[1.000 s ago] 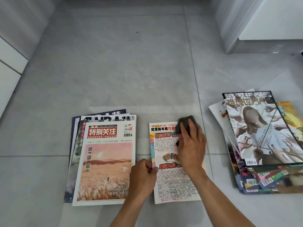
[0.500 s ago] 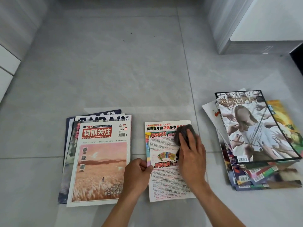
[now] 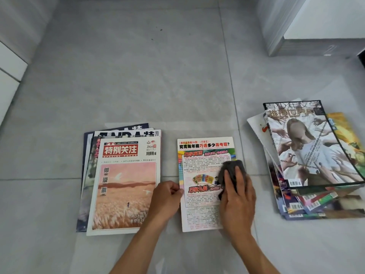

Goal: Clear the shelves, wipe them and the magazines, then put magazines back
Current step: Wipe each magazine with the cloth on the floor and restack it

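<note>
A thin magazine [image 3: 199, 169] with a colourful printed back cover lies flat on the grey tiled floor in the middle. My right hand [image 3: 238, 200] presses a dark grey cloth [image 3: 231, 171] onto its right half. My left hand [image 3: 166, 199] is curled, its fingers pinching the magazine's left edge. To the left lies a neat stack of magazines [image 3: 122, 180], topped by one with a red title and a pink field picture. A looser, fanned pile of magazines [image 3: 312, 159] lies at the right.
A grey and white cabinet base [image 3: 308, 32] stands at the back right with a dark gap beside it. White panels [image 3: 9, 72] run along the left edge. Bare grey tiles [image 3: 148, 76] stretch beyond the magazines.
My right hand has drawn the cloth down the cover, from its top right corner toward the middle. My left hand has stayed at the magazine's left edge.
</note>
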{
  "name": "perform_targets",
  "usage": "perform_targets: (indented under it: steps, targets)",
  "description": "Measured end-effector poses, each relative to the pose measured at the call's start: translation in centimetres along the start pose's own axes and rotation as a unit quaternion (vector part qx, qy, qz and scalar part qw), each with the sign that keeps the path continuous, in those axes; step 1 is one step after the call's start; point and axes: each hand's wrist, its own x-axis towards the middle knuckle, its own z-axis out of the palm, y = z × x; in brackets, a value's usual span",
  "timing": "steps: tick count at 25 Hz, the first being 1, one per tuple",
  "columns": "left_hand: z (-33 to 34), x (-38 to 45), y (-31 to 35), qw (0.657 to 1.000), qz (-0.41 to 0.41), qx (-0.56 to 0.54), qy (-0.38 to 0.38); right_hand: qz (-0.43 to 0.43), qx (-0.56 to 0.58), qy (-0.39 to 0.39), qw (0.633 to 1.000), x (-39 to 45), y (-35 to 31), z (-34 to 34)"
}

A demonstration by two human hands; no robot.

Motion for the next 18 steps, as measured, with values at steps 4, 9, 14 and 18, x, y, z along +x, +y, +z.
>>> perform_targets:
  steps: [4,9,14,18]
  targets:
    - [0.1,0.1,0.4,1.0,0.01,0.016,0.019,-0.205,0.019,-0.059,0.977,-6.5,-4.5,1.5]
    - [-0.1,0.3,0.1,1.0,-0.002,0.007,-0.003,-0.181,-0.007,-0.06,0.982,-4.9,3.9,-1.7]
    - [0.0,0.4,0.1,1.0,0.015,0.011,0.007,-0.192,0.041,-0.058,0.979,-9.0,-3.9,0.3]
    - [0.0,0.5,-0.2,0.999,0.028,0.021,0.005,-0.302,0.108,-0.136,0.937,-7.0,-0.4,-1.3]
